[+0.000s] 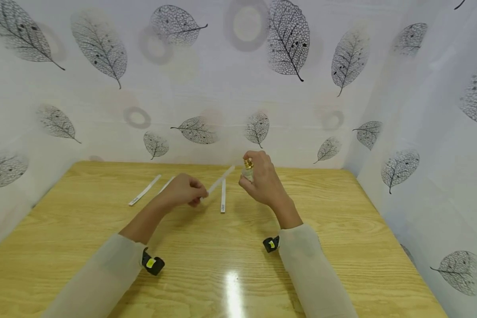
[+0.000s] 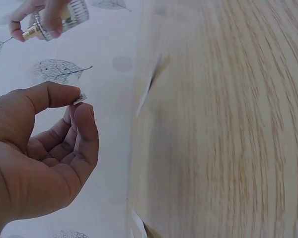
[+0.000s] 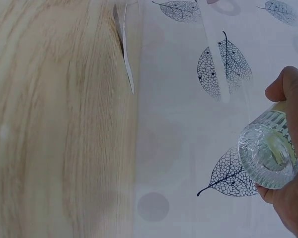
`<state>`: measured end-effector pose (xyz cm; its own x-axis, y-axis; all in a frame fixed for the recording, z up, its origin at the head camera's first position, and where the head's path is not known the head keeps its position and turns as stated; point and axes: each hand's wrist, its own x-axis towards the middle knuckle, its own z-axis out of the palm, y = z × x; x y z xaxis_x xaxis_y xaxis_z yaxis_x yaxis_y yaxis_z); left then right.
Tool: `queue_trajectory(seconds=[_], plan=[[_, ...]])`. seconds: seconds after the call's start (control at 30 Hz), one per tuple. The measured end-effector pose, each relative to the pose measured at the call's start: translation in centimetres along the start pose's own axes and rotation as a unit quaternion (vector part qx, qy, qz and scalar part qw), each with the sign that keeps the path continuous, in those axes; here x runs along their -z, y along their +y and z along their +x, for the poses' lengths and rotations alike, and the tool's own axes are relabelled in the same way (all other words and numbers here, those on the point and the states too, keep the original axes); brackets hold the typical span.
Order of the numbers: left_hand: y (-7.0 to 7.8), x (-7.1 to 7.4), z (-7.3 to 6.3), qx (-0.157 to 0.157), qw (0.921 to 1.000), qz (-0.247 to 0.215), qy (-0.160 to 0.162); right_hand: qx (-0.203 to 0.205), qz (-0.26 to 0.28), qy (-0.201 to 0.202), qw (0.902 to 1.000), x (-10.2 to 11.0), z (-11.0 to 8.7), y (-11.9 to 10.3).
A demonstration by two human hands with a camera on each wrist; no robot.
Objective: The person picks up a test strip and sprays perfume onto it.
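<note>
My left hand (image 1: 185, 191) pinches one end of a white paper test strip (image 1: 221, 180) between thumb and forefinger. In the left wrist view only the strip's short printed end (image 2: 80, 98) shows at the fingertips. My right hand (image 1: 263, 179) grips a small ribbed glass perfume bottle (image 3: 270, 148) with a gold spray top (image 1: 248, 164), its forefinger on that top. The far end of the held strip points toward the bottle, a small gap apart. Beneath it, another white strip (image 1: 223, 196) lies on the table.
Two more white strips lie to the left, one in full sight (image 1: 145, 190), the other (image 1: 166, 184) partly behind my left hand. The wooden table (image 1: 206, 274) ends at a white leaf-patterned cloth (image 1: 214, 92) at the back. More of this cloth hangs at both sides.
</note>
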<state>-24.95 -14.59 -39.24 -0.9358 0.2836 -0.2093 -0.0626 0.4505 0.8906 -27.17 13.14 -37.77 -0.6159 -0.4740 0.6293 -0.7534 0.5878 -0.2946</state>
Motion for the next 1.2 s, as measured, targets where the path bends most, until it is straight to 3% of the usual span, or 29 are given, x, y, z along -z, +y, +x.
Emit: queue_trajectory(seconds=[0.3,0.57,1.2], plan=[[0.9,-0.5,-0.7,-0.038,0.9987,-0.034,0.006,-0.002,0.008,0.002,1.0,0.0,0.0,0.0],[1.4,-1.0,-1.0,-0.03,0.9966,-0.076,0.013,-0.007,0.012,-0.007,0.9999,0.1,0.0,-0.1],[2.0,-2.1,-1.5,-0.049,0.9926,-0.111,0.007,-0.019,0.009,-0.002,0.9998,0.0,-0.1,0.0]])
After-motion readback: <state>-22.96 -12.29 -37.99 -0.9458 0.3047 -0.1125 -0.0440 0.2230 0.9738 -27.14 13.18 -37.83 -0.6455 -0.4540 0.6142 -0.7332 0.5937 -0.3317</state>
